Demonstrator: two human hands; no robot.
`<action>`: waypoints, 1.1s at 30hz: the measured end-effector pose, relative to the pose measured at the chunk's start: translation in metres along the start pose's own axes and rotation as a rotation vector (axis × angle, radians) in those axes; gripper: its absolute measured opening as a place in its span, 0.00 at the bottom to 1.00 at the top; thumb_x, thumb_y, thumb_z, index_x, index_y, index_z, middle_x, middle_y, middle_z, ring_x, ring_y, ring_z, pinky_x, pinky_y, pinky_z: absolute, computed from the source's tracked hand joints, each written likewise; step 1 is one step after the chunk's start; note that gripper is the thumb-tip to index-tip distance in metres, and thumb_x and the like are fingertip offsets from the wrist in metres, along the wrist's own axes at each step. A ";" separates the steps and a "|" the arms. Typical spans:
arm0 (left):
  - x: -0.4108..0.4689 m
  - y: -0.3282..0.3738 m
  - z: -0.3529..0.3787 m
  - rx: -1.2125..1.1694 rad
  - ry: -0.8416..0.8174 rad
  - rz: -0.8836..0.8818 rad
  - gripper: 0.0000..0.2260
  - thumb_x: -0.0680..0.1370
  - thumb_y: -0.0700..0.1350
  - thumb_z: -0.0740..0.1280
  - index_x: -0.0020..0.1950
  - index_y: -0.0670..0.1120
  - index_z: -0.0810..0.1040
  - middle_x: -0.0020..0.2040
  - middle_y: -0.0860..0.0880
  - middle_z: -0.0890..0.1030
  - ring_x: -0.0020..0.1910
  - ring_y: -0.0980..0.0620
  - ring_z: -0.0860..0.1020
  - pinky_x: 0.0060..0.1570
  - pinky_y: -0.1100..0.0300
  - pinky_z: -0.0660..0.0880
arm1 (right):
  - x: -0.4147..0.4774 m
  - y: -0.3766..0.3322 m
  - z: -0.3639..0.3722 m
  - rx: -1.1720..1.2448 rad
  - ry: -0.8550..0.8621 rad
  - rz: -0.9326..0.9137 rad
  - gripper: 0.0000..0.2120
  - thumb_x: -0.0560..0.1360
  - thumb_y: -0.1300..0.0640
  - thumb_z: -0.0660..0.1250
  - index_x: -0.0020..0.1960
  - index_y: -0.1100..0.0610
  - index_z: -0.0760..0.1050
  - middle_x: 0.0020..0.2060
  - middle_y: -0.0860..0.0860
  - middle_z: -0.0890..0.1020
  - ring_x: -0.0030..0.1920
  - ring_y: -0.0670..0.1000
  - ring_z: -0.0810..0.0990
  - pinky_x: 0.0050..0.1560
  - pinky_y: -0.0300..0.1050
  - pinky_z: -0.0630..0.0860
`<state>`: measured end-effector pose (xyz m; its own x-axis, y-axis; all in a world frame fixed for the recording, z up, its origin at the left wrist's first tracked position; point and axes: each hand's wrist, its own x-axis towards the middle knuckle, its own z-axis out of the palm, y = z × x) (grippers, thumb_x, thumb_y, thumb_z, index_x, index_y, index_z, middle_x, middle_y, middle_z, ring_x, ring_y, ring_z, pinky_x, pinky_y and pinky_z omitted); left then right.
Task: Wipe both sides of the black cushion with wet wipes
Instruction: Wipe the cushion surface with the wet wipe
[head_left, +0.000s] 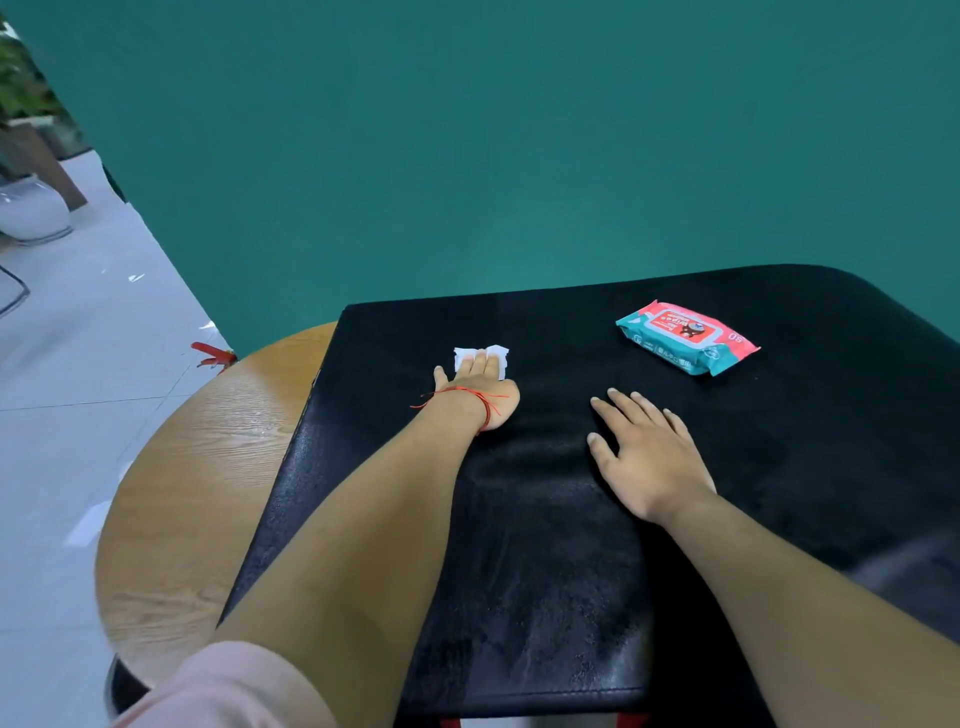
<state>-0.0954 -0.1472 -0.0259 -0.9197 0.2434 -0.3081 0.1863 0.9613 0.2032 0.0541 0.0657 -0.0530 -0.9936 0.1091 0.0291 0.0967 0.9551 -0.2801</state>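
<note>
Table (208, 467) at left, round, wooden, carries black cushion (545, 597). Your left hand (480, 387) lies flat, fingers straight, pressing white wet wipe (480, 356) onto cushion's far-left area, likely mid-stroke on this side. Your right hand (649, 457) rests spread and relaxed at cushion's centre, probably steadying it. Wipes pack (685, 335) sits far right on cushion, near for fresh sheet.
</note>
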 end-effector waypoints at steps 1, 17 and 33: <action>-0.003 -0.001 0.002 0.005 0.004 -0.001 0.33 0.80 0.50 0.47 0.86 0.49 0.47 0.86 0.53 0.44 0.85 0.51 0.42 0.79 0.35 0.37 | 0.000 0.000 0.000 0.000 0.006 0.001 0.29 0.85 0.37 0.49 0.85 0.40 0.55 0.85 0.40 0.54 0.85 0.45 0.47 0.84 0.52 0.46; -0.059 -0.004 0.031 0.028 0.041 0.029 0.30 0.83 0.51 0.45 0.86 0.49 0.44 0.86 0.53 0.43 0.84 0.52 0.42 0.80 0.36 0.37 | 0.001 0.002 0.004 0.031 0.057 0.007 0.28 0.86 0.36 0.48 0.83 0.41 0.62 0.84 0.41 0.60 0.84 0.45 0.52 0.84 0.53 0.49; -0.118 -0.002 0.060 0.040 0.135 0.064 0.31 0.83 0.52 0.45 0.86 0.49 0.43 0.86 0.53 0.44 0.84 0.53 0.43 0.81 0.36 0.41 | 0.001 0.003 0.005 0.032 0.067 0.009 0.28 0.85 0.36 0.48 0.83 0.42 0.63 0.83 0.42 0.61 0.84 0.46 0.53 0.84 0.53 0.50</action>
<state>0.0333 -0.1695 -0.0460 -0.9431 0.2874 -0.1671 0.2574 0.9494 0.1802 0.0535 0.0674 -0.0585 -0.9865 0.1369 0.0899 0.1027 0.9447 -0.3114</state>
